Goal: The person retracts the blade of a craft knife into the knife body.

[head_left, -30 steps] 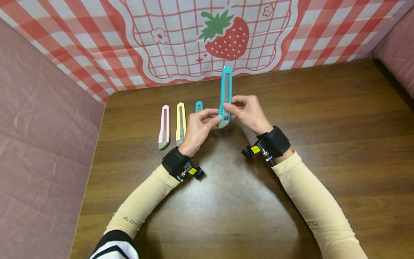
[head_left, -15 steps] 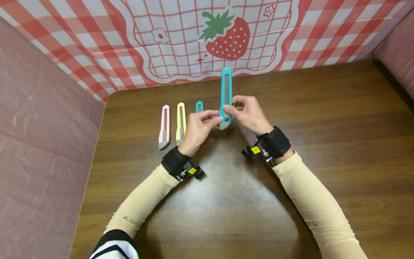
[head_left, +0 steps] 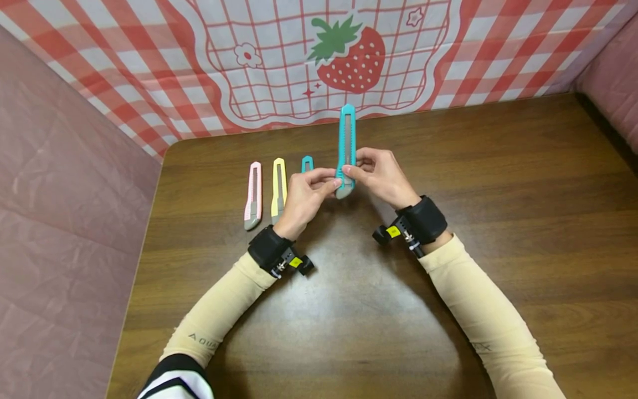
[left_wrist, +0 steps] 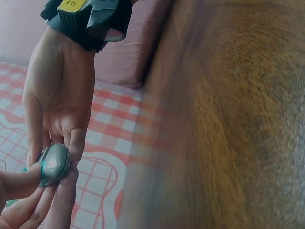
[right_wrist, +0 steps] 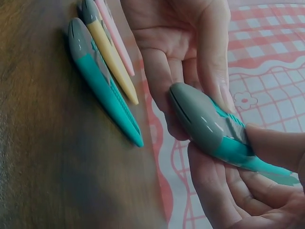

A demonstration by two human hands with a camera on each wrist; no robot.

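Observation:
Both hands hold a teal utility knife [head_left: 347, 136] upright above the table, its grey butt end low and its tip toward the patterned cloth. My left hand [head_left: 301, 202] pinches the lower end between thumb and fingers. From the right side, my right hand [head_left: 384, 174] grips it, thumb on the slider area at the front. In the right wrist view the knife's grey end cap [right_wrist: 198, 112] faces the camera. On the table lie a pink utility knife [head_left: 253, 194], a yellow utility knife [head_left: 279, 185] and a second teal utility knife [head_left: 307, 162], mostly hidden behind my left hand in the head view.
The brown wooden table [head_left: 329, 321] spreads under both arms. A red-and-white checked cloth with a strawberry print [head_left: 351, 58] hangs along its back edge. Pink fabric [head_left: 65, 221] covers the left side, with more at the far right.
The right thumb has slid slightly down the held knife, and a small tip seen at its top one second ago no longer shows. The knife has shifted a little to the left.

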